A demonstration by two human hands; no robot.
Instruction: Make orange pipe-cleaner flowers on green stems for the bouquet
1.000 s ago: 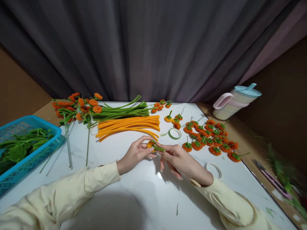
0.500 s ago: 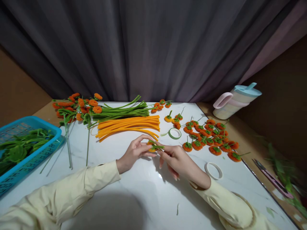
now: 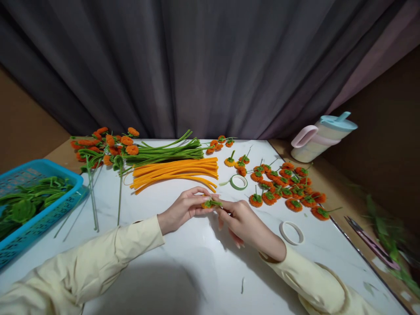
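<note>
Over the middle of the table, my left hand [image 3: 183, 209] is closed around a small yellow-orange pipe-cleaner flower [image 3: 206, 204] with green on top. My right hand [image 3: 244, 221] pinches the flower's short green stem between thumb and forefinger, the other fingers hanging loosely below. Beyond the hands lies a bundle of yellow-orange pipe cleaners [image 3: 175, 173], with green pipe cleaners [image 3: 167, 153] behind it. A roll of green tape [image 3: 239, 182] rests a little farther back. Several finished-looking orange flower heads [image 3: 278, 186] with green centres are grouped at the right.
A blue basket [image 3: 74, 183] holding green leaves stands at the left, near stemmed orange flowers [image 3: 113, 146]. To the right are a white tape ring [image 3: 291, 232], pink-handled pliers [image 3: 374, 245] and a jug [image 3: 316, 142] with a blue lid. A dark curtain [image 3: 183, 65] closes off the back.
Both hands stay together at the flower with slight finger shifts. The flower has tilted a little, and its green stem has turned slightly in the fingers.
</note>
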